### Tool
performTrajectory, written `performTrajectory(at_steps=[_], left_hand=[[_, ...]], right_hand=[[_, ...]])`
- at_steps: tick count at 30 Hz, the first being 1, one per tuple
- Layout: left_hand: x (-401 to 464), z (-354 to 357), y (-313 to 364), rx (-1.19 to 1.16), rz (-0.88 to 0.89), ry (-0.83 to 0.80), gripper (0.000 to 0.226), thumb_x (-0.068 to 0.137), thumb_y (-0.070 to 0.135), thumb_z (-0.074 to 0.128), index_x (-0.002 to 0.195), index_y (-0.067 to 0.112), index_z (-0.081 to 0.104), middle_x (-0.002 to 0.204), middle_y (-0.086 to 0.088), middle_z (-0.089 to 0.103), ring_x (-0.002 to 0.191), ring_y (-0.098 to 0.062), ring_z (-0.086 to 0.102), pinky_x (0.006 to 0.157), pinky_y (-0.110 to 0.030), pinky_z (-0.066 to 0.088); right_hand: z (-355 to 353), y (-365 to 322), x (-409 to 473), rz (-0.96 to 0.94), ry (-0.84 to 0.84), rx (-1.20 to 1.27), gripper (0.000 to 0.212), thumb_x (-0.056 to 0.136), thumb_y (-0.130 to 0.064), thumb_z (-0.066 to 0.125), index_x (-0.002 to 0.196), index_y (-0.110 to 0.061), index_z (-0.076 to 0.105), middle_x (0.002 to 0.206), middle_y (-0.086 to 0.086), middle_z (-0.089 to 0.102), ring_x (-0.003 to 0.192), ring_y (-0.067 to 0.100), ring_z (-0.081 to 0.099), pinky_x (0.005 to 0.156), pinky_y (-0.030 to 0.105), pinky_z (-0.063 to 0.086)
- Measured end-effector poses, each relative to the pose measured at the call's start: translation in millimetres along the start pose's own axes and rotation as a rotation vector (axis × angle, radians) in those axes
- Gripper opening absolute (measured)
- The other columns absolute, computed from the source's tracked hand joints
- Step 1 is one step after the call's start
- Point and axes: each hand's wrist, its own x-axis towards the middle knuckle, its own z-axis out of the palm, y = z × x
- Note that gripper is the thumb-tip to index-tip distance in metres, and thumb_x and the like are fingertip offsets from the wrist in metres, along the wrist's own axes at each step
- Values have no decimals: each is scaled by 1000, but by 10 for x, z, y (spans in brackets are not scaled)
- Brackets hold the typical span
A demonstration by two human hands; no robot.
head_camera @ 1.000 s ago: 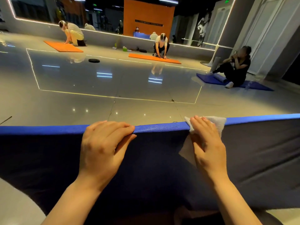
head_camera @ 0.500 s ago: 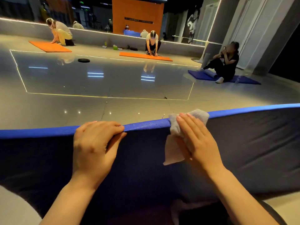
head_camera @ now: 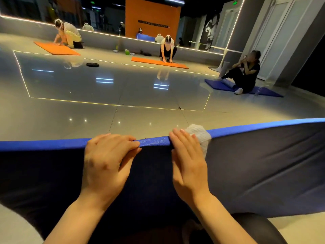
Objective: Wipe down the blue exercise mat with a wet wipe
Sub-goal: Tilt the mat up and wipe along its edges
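The blue exercise mat [head_camera: 255, 166] stands on edge across the near part of the view, its dark face toward the camera and its bright blue top edge running from the left border to the right, rising slightly to the right. The left hand [head_camera: 105, 161] hooks over that top edge, fingers curled down the far side and thumb lying along the rim, holding the mat upright. Just to its right, the right hand [head_camera: 189, 166] lies with straight fingers pressing the white wet wipe [head_camera: 199, 136] onto the rim; the wipe drapes over the top edge and partly down the near face. The two hands are close but not touching. How much of the mat has been cleaned cannot be told (no damp sheen shows on the dark face), so my guess is that the job is at the edge-wiping stage, with long stretches of rim to the left and right left to cover. Beyond the mat the glossy floor [head_camera: 123, 95] lies open, with the orange mats [head_camera: 158, 62] and other people well apart on the far side, so sliding along the rim looks unhindered.
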Motion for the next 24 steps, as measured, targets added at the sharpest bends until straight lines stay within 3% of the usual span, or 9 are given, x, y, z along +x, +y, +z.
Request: performTrajectory(at_steps=[3,5,8,13,16,18,21,24], left_hand=[[-16,-32,-8,10,9,-25,9,84,16,69,83,9,75,91,0,72,84,-20,66,81,-51,48],[-21,-55,-4,6,21,-35,10,85,17,68,84,9,75,92,1,72,85,-18,65,82,-49,48],[-27,-84,13,-4,33,-41,9,85,17,68,84,10,75,92,2,72,85,-17,65,81,-50,48],[-23,-73,44,15,67,-31,10,86,17,67,84,11,75,92,1,72,88,-17,64,83,-50,48],[-19,-52,53,27,71,-17,13,88,18,64,83,11,75,91,0,72,89,-17,62,85,-46,45],[-13,-30,58,32,61,3,14,87,18,65,82,10,74,90,-1,72,88,-17,62,85,-45,44],[19,-17,37,76,64,19,15,88,18,63,82,10,74,90,-2,73,90,-17,60,87,-43,42],[43,-4,-14,140,74,39,12,88,15,64,82,9,73,89,-3,73,89,-17,58,89,-42,39]], right_hand=[[-121,163,69,-174,-103,-62,43,98,-13,40,138,-4,52,146,8,49,139,22,42,117,40,29],[-271,384,95,-191,-115,-97,43,101,-20,43,139,-4,50,145,7,50,135,21,45,114,38,33],[-602,830,108,-95,-111,-189,46,96,-23,48,139,-9,48,141,6,52,131,21,47,112,34,33],[-978,1339,77,122,-153,-288,44,101,-28,35,137,-12,56,141,5,54,132,23,48,116,27,27],[-789,1098,79,211,-16,-224,45,102,-32,34,130,-10,61,134,7,60,129,18,47,112,18,25],[-523,724,72,157,19,-167,51,106,-37,29,128,-8,63,133,8,60,129,22,48,114,23,26],[-92,42,6,38,-42,-16,51,106,-35,25,136,-9,56,143,5,53,138,18,41,119,33,22],[54,-165,50,-87,-130,12,44,105,-27,33,143,-10,47,150,4,45,143,17,34,120,35,22]])
